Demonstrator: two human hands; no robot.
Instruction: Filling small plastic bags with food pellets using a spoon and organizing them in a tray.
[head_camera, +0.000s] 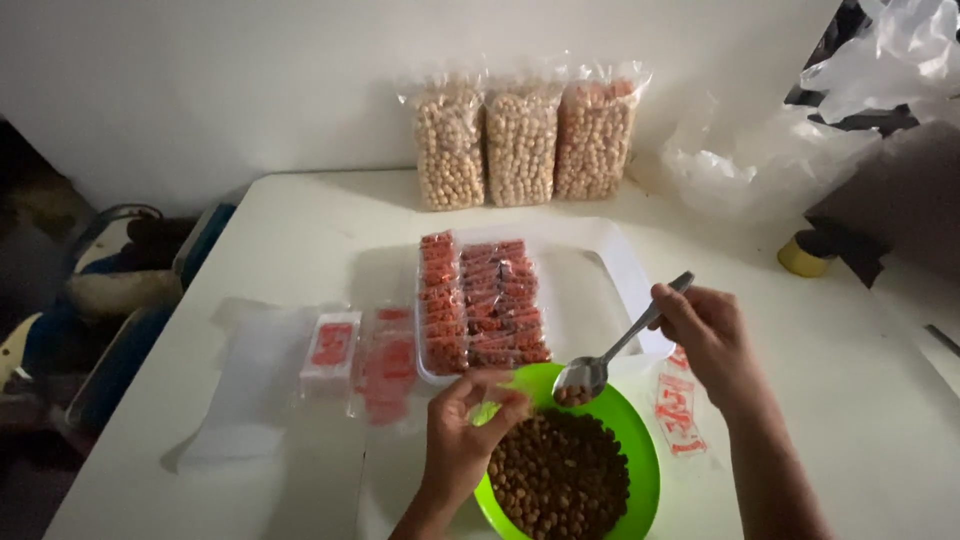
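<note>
Right hand (708, 335) pinches a metal spoon (600, 365) w/ a few brown nuts, held over the green bowl (640, 450) at near edge of the white counter (300, 220). Left hand (465, 430) pinches a small clear packet (487, 410) open at the bowl rim. White tray (620, 270) just beyond holds approx. two rows of filled red-print packets (483, 300); right half bare. Bowl looks full, so lots left. Empty packets (360, 360) lie left of the tray.
</note>
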